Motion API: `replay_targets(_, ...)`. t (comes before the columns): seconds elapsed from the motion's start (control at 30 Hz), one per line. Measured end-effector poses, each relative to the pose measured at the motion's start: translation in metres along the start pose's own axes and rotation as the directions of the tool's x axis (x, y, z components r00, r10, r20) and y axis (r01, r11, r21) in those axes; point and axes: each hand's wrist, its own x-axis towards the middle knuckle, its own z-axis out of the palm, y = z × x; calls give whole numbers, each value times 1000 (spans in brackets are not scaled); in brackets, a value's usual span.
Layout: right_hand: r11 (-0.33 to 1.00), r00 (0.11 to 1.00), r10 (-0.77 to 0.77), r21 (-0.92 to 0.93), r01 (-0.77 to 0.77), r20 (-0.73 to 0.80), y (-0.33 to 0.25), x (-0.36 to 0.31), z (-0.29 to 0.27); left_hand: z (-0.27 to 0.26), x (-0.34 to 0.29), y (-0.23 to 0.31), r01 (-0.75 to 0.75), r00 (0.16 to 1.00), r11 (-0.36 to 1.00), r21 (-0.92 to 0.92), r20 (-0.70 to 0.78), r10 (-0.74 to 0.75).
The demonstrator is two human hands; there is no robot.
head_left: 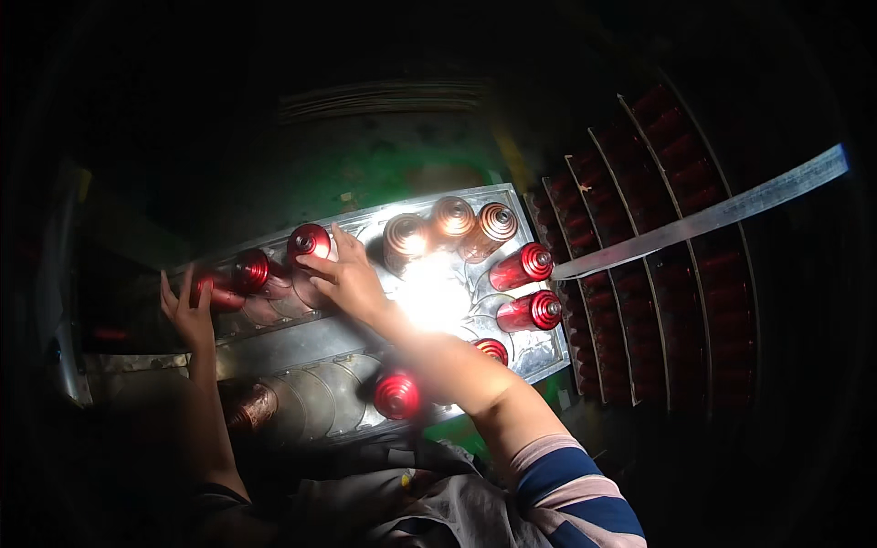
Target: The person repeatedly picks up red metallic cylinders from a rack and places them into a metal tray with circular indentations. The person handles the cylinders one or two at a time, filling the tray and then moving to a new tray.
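Note:
Red metallic cylinders with stepped, rounded ends stand or lean along a bright metal conveyor-like tray [534, 363]. My right hand [352, 276] reaches across it, fingers curved around the side of one red cylinder [309, 241]; its lower body is partly hidden by the hand. Left of that is another red cylinder [251, 270]. At the tray's left end, my left hand [189, 315] has its fingers spread beside a tilted red cylinder [219, 293]; the thumb is close against it, and whether it touches is unclear. A further red cylinder [397, 395] stands on the near side.
Several copper-looking cylinders [454, 217] and red ones [532, 311] line the tray's right end. Beyond it, a divided rack [644, 265] holds rows of dark red cylinders, crossed by a pale strip [713, 222]. Strong glare whitens the tray's middle; the surroundings are dark.

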Motion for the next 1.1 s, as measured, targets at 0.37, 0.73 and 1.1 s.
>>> replay_targets(0.37, 936, 793, 344, 114, -334, -503, -50, -261, -228, 135, -50, 216, -36, 852, 816, -577, 409, 327)
replay_targets(0.73, 448, 10, 628, 351, -822, -778, -125, -572, -198, 173, -3, 111, -38, 890, 847, -530, 367, 270)
replay_targets(1.1, 256, -400, 477, 559, -789, -783, -236, -864, -66, -11, -337, 414, 78, 302, 272, -959, 283, 911)
